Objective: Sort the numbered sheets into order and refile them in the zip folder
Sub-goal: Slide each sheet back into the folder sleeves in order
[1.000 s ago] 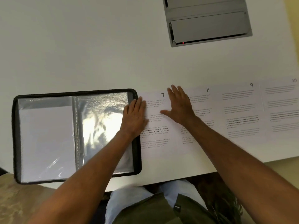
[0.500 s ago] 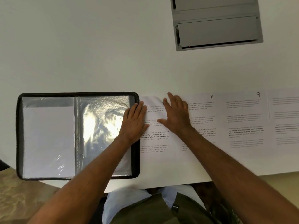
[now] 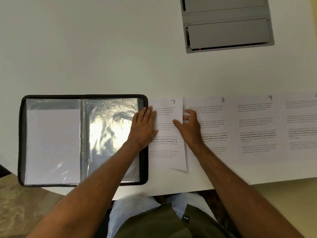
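The black zip folder (image 3: 23,138) lies open at the table's left, with clear sleeves; a white sheet fills its left sleeve. Just right of it lies sheet 7 (image 3: 167,145), its right edge lifted off the table. My left hand (image 3: 144,127) rests flat across the folder's right rim and sheet 7's left side. My right hand (image 3: 189,125) pinches sheet 7's raised right edge, thumb on top and fingers curled beneath. Sheets 8 (image 3: 216,117) and 9 (image 3: 257,127) lie flat in a row to the right, and a further sheet (image 3: 301,124) is cut off by the frame.
A grey recessed cable box (image 3: 226,23) sits in the white table (image 3: 85,48) at the back right. The table's front edge runs just below the sheets, with my lap under it. Wood-pattern floor shows at the lower left.
My right hand has slid from lying flat on sheet 7 to its right edge, curled and lifted that edge. My left hand has stayed on the folder rim and the sheet.
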The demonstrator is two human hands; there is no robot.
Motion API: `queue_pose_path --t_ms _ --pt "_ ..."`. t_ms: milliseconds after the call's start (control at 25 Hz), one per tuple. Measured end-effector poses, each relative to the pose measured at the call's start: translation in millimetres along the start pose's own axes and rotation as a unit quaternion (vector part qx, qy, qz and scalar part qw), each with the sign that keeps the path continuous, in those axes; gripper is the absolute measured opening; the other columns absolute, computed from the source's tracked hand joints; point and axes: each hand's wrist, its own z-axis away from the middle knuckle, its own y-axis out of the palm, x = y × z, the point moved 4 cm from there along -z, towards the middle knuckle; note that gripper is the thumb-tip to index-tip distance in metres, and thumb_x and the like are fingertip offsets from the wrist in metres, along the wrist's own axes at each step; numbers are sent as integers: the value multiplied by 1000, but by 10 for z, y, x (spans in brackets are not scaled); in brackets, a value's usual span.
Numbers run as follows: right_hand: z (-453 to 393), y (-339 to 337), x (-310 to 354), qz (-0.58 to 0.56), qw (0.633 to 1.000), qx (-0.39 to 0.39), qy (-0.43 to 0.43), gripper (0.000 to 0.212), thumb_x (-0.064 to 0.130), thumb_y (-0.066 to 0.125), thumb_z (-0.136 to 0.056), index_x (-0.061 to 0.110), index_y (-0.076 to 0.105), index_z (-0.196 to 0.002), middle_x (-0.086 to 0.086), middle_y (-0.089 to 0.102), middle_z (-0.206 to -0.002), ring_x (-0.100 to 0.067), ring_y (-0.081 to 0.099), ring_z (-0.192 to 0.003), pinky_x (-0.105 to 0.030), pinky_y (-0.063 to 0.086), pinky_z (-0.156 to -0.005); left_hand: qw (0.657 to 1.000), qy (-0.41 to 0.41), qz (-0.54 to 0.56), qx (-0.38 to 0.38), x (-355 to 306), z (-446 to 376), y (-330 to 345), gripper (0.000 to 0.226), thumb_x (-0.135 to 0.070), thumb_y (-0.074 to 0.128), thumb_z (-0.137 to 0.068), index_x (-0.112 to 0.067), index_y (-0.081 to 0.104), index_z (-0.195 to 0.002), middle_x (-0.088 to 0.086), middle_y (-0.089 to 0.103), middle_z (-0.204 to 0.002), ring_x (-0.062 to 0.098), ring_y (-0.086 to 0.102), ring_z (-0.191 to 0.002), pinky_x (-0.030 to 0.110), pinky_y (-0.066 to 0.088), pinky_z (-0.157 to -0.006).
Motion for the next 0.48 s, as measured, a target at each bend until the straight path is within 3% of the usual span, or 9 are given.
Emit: queue_pose_path --t_ms 120,200,360,480 --pt "123 72 -129 63 997 53 -2 34 27 74 -93 14 68 -124 2 75 -112 -6 70 -92 -5 45 -64 1000 -5 3 9 -72 71 11 83 -43 63 -94 -9 27 -160 13 18 -170 35 13 -156 55 17 -125" --pt "196 82 -145 96 993 60 -18 34 29 71 -96 12 71 -126 0 75 -118 -11 70 -99 -9 47 -69 1000 -7 11 16 -103 120 28 83 -43 62 -95 -9 24 -161 12 15 -170 35 10 -157 54 14 -126" --pt "294 -40 11 119 990 30 -65 32 30 68 -99 10 71 -124 -1 75 -117 -7 67 -92 -7 46 -69 998 -12 60 1 -134 185 -7 82 -43 59 -98 -11 20 -162 11 11 -171 32 6 -158 51 10 -126" --pt "343 -197 128 111 990 1 -90 31 30 67 -99 9 71 -122 -1 75 -114 -11 69 -97 -12 49 -77 993 -29 111 -3 -96 205 9 82 -48 55 -99 -13 17 -163 8 10 -172 30 5 -158 50 11 -127"
